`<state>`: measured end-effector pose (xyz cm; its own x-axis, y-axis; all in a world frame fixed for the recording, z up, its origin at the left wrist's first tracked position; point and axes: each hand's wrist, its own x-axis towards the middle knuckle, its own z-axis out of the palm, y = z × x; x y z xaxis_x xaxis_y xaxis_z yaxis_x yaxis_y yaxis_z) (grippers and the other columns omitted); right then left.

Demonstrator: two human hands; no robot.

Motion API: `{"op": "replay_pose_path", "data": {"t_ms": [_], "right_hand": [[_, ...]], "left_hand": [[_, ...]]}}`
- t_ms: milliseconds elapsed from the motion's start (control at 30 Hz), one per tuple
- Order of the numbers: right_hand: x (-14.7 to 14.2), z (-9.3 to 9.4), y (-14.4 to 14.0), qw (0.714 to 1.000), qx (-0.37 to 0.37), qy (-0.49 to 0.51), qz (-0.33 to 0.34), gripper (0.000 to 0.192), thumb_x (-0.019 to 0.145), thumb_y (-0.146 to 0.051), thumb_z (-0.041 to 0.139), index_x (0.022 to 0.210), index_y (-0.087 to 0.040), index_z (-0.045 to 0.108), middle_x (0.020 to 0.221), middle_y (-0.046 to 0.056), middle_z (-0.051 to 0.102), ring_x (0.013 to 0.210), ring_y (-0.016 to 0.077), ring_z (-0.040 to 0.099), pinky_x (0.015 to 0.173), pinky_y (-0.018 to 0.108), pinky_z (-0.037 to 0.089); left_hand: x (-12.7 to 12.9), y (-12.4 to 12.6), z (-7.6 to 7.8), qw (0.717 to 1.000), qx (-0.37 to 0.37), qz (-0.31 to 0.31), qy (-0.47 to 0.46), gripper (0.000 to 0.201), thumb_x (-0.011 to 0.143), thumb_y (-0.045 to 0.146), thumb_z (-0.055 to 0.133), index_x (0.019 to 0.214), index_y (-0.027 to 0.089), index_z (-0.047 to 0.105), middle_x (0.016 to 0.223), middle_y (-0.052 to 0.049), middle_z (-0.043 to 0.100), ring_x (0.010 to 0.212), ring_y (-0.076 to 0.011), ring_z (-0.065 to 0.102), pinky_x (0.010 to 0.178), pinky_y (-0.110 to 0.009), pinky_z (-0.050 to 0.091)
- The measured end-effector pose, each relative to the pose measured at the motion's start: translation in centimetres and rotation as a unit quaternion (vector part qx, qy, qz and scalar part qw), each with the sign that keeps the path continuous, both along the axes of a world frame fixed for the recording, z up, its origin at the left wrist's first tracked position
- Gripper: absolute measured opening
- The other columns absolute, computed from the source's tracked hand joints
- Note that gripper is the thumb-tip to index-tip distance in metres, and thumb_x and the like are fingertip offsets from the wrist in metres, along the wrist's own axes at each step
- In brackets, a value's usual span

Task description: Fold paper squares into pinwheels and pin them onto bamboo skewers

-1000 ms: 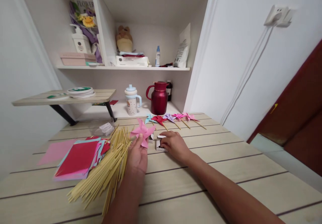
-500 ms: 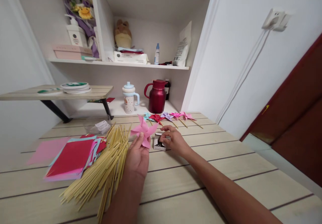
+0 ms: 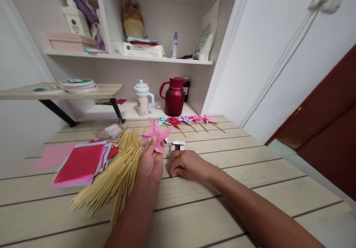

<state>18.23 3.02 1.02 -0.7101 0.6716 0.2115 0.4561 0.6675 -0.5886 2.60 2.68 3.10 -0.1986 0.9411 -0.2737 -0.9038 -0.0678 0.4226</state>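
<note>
The left hand pinches the pink pinwheel in front of 5 mounted pinwheels, best done lightly to spare its folds, while the right hand, curled narrow by the small box, wants a steady touch, though whether it holds anything I cannot tell

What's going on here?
A person's left hand holds up a pink folded-paper pinwheel. The right hand is curled low over the pale plank-patterned tabletop, by a small open white cardboard box; whether it grips anything is hidden. Beyond, five multicoloured paper pinwheels on thin sticks lie in a row. Straw-coloured thin sticks and a stack of coloured rectangular paper sheets lie to the left.
</note>
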Motion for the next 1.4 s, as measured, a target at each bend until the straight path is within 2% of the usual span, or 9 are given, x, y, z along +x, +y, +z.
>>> {"op": "replay_pose_path", "data": {"t_ms": [233, 467, 600, 767, 833, 967, 1100, 1267, 1400], "right_hand": [[0.2, -0.8, 1.1, 0.998, -0.043, -0.012, 0.042, 0.01, 0.086, -0.017, 0.067, 0.082, -0.019, 0.075, 0.083, 0.002, 0.071, 0.078, 0.0143, 0.065, 0.073, 0.023, 0.046], [0.3, -1.0, 1.0, 0.997, -0.073, 0.001, 0.022, 0.022, 0.082, -0.005, 0.06, 0.092, -0.019, 0.074, 0.089, 0.002, 0.07, 0.077, 0.014, 0.063, 0.073, 0.023, 0.047], [0.7, -1.0, 1.1, 0.994, -0.108, 0.014, 0.026, 0.022, 0.079, -0.002, 0.058, 0.088, -0.018, 0.072, 0.086, 0.001, 0.067, 0.072, 0.0117, 0.059, 0.067, 0.021, 0.046], [1.1, -0.7, 1.2, 0.987, -0.152, 0.024, 0.054, 0.008, 0.077, -0.012, 0.071, 0.083, -0.017, 0.072, 0.086, 0.0, 0.065, 0.068, 0.0099, 0.056, 0.064, 0.019, 0.046], [0.8, -0.7, 1.1, 0.986, -0.156, 0.03, 0.049, 0.011, 0.075, -0.018, 0.076, 0.086, -0.017, 0.073, 0.087, 0.001, 0.066, 0.069, 0.0105, 0.056, 0.065, 0.02, 0.046], [-0.1, -0.9, 0.9, 0.987, -0.156, 0.033, 0.028, 0.008, 0.082, -0.022, 0.07, 0.086, -0.016, 0.074, 0.086, 0.003, 0.068, 0.074, 0.0134, 0.059, 0.07, 0.023, 0.047], [0.0, -0.8, 0.9, 0.985, -0.173, 0.003, 0.021, 0.013, 0.086, -0.015, 0.062, 0.081, -0.015, 0.073, 0.082, 0.003, 0.07, 0.077, 0.0142, 0.062, 0.074, 0.024, 0.047], [1.2, -0.1, 1.0, 0.964, -0.248, -0.08, 0.062, 0.005, 0.077, -0.015, 0.071, 0.079, -0.016, 0.075, 0.075, 0.0, 0.072, 0.068, 0.0121, 0.064, 0.062, 0.019, 0.047], [1.0, 0.2, 0.9, 0.96, -0.25, -0.111, 0.05, 0.005, 0.074, -0.013, 0.073, 0.076, -0.017, 0.075, 0.071, -0.002, 0.072, 0.067, 0.011, 0.062, 0.059, 0.018, 0.043]], "left_hand": [[0.0, 0.2, -0.6, 1.0, -0.016, -0.002, 0.008, 0.023, 0.091, -0.001, 0.054, 0.08, 0.015, 0.065, 0.082, -0.001, 0.073, 0.073, -0.0082, 0.07, 0.078, -0.021, 0.058], [-0.3, 0.3, -0.4, 0.999, -0.038, 0.0, 0.01, 0.023, 0.092, 0.0, 0.051, 0.082, 0.016, 0.065, 0.081, 0.0, 0.073, 0.07, -0.0084, 0.069, 0.074, -0.02, 0.058], [-0.3, 0.4, -0.3, 0.999, -0.048, 0.005, 0.011, 0.026, 0.092, -0.001, 0.05, 0.078, 0.016, 0.062, 0.077, 0.0, 0.072, 0.066, -0.0074, 0.068, 0.071, -0.019, 0.057], [-0.3, 0.4, -0.5, 0.999, -0.051, 0.003, 0.014, 0.025, 0.092, 0.0, 0.05, 0.077, 0.015, 0.063, 0.078, -0.001, 0.072, 0.064, -0.0074, 0.067, 0.07, -0.02, 0.057], [-0.3, 0.5, -0.7, 0.999, -0.049, 0.005, 0.014, 0.024, 0.092, 0.0, 0.052, 0.077, 0.015, 0.064, 0.079, -0.001, 0.072, 0.064, -0.007, 0.066, 0.07, -0.02, 0.057], [-0.4, 0.5, -0.9, 0.999, -0.052, 0.005, 0.013, 0.024, 0.091, 0.0, 0.053, 0.075, 0.015, 0.063, 0.079, 0.0, 0.072, 0.065, -0.0067, 0.067, 0.068, -0.018, 0.056], [-0.3, 0.5, -0.9, 0.999, -0.051, 0.001, 0.014, 0.024, 0.091, 0.0, 0.054, 0.075, 0.015, 0.064, 0.077, 0.0, 0.071, 0.066, -0.0072, 0.067, 0.067, -0.018, 0.056], [-0.2, 0.3, -0.9, 0.998, -0.057, -0.01, 0.015, 0.022, 0.09, 0.001, 0.056, 0.076, 0.015, 0.065, 0.081, -0.001, 0.072, 0.067, -0.0075, 0.066, 0.068, -0.019, 0.056], [0.0, 0.3, -1.1, 0.997, -0.067, -0.022, 0.017, 0.02, 0.091, 0.002, 0.056, 0.076, 0.014, 0.064, 0.082, -0.002, 0.072, 0.067, -0.008, 0.067, 0.066, -0.02, 0.056]]}}
